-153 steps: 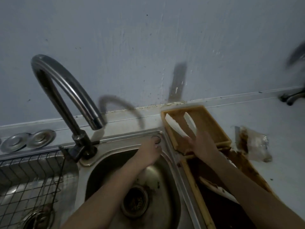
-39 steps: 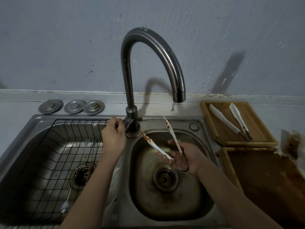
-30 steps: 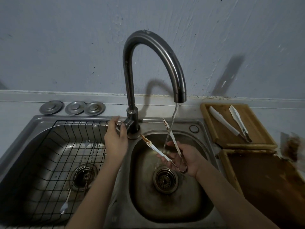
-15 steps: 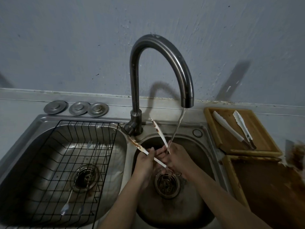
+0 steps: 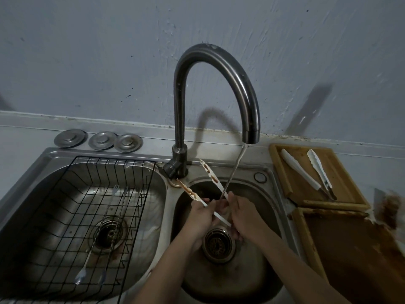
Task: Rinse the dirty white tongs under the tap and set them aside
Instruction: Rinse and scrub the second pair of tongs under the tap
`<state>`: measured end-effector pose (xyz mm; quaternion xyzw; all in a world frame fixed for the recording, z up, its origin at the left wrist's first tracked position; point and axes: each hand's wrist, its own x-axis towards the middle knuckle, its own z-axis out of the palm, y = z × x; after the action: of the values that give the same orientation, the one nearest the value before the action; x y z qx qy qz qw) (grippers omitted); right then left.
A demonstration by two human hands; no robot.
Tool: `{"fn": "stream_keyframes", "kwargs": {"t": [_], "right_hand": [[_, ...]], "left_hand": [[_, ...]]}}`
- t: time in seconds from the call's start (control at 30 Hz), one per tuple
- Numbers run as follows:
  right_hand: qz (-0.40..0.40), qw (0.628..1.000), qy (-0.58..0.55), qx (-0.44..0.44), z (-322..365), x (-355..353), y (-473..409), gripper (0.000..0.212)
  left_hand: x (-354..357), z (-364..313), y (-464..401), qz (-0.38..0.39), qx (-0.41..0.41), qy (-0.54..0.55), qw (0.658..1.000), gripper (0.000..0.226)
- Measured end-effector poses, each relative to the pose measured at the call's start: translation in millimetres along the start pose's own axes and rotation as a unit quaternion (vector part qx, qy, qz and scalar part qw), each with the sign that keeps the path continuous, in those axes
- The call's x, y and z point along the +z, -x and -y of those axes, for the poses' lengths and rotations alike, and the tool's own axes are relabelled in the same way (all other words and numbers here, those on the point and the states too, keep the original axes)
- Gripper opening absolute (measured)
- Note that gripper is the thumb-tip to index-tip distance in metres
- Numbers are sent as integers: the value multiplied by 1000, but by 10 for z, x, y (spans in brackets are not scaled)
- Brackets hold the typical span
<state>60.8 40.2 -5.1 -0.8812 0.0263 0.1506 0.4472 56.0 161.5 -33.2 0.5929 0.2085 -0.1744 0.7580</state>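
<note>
running from the tap (image 5: pixel 219 84), water (image 5: pixel 235 167) lands at frame centre where stained white tongs (image 5: pixel 208 172) are gripped by left hand (image 5: pixel 200 218) and right hand (image 5: pixel 243 216), both closed.

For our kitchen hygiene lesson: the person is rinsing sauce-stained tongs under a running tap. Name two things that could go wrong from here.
1. The stream lands near the hands; the brown-stained tips of the dirty tongs sit beyond it and may stay dirty.
2. Water may splash sauce toward the clean tongs on the wooden tray beside the sink.
</note>
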Motion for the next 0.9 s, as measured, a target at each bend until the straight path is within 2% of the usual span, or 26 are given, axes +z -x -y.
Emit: {"fn": "stream_keyframes", "kwargs": {"t": [0.07, 0.1, 0.27, 0.37, 0.47, 0.6, 0.73, 0.9], "right_hand": [[36, 999, 0, -17, -33, 14, 22, 15], [53, 998, -6, -27, -51, 17, 29, 14], [146, 982, -118, -31, -55, -125, 35, 33], [170, 970, -169, -29, -42, -233, 27, 42], [126, 966, -226, -8, 1, -210, 38, 38], [14, 984, -176, 15, 11, -140, 28, 29], [18, 993, -117, -17, -44, -198, 44, 29], [3, 996, -88, 8, -112, -265, 80, 28]], "left_hand": [[-22, 1, 1, 14, -17, 52, 998, 34], [-33, -19, 6, 24, -24, 84, 996, 32], [-16, -174, 0, 54, -14, 177, 983, 32], [23, -235, -11, 64, 6, 195, 979, 25], [69, -247, 6, 84, 23, 169, 982, 16], [118, -152, 33, 88, 10, 145, 985, 21], [21, -54, 40, 93, -3, 118, 989, 30], [-57, -9, -11, 38, 4, 141, 989, 29]]}}
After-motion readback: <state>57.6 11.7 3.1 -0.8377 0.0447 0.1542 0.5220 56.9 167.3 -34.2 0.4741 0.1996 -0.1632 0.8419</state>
